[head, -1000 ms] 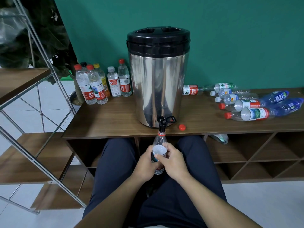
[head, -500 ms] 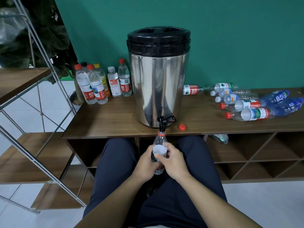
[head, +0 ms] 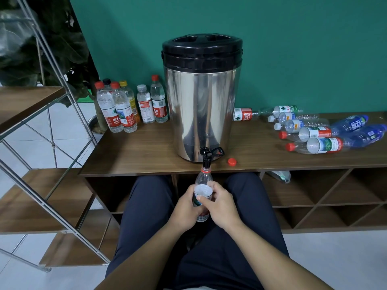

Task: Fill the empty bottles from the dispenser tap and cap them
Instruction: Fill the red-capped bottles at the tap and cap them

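Red label with "农夫"

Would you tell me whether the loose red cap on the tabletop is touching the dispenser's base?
Apart. The head view shows bare wood between the red cap and the dispenser.

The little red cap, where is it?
In the head view, the red cap lies loose on the wooden table, just right of the black tap at the foot of the big metal dispenser.

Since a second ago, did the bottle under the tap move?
No. The bottle stays with its neck right under the tap, held by both hands.
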`<state>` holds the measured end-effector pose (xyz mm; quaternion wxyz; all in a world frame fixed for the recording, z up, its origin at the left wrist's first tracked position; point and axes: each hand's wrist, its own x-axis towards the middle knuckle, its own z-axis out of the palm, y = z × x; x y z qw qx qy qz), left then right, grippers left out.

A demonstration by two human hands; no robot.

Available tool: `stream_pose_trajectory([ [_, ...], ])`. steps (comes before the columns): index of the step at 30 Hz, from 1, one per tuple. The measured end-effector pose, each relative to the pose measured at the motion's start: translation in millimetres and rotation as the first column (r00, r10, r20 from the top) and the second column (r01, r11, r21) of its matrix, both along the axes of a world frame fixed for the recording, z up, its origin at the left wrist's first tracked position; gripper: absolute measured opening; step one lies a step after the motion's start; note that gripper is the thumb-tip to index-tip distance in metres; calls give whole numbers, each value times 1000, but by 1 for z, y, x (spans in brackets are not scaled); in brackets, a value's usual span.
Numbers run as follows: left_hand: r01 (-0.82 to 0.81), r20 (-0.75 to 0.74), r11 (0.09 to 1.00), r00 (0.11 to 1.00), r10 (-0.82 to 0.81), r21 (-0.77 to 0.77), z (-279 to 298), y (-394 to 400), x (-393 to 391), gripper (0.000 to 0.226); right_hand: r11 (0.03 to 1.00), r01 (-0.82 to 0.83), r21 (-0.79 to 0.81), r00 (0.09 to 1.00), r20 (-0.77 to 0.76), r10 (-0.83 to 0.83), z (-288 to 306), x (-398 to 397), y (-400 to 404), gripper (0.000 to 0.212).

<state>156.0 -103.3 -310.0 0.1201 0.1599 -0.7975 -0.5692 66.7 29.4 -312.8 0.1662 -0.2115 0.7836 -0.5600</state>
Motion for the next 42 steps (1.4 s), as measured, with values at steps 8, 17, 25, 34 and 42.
stream_pose_trajectory([
  [8, 1, 8, 1000, 1000, 0, -13, 0, 0, 0, 61, 1000, -1, 6, 1000, -3, 1, 2, 2, 1, 57],
  [17, 0, 4, 1000, 1000, 0, -16, 0, 1, 0, 61, 1000, -4, -13, 1000, -4, 4, 4, 3, 1, 63],
  [25, 1, 4, 1000, 1000, -1, -15, 1, 1, 0, 60, 1000, -3, 0, 1000, -12, 3, 7, 4, 2, 48],
  [34, -1, 12, 1000, 1000, 1, -5, 2, 1, 1, 59, 1000, 1, -7, 1000, -20, -1, 9, 5, 2, 35],
  [42, 4, 11, 1000, 1000, -4, -3, 2, 1, 1, 61, 1000, 1, -2, 1000, -14, -1, 8, 5, 2, 37],
])
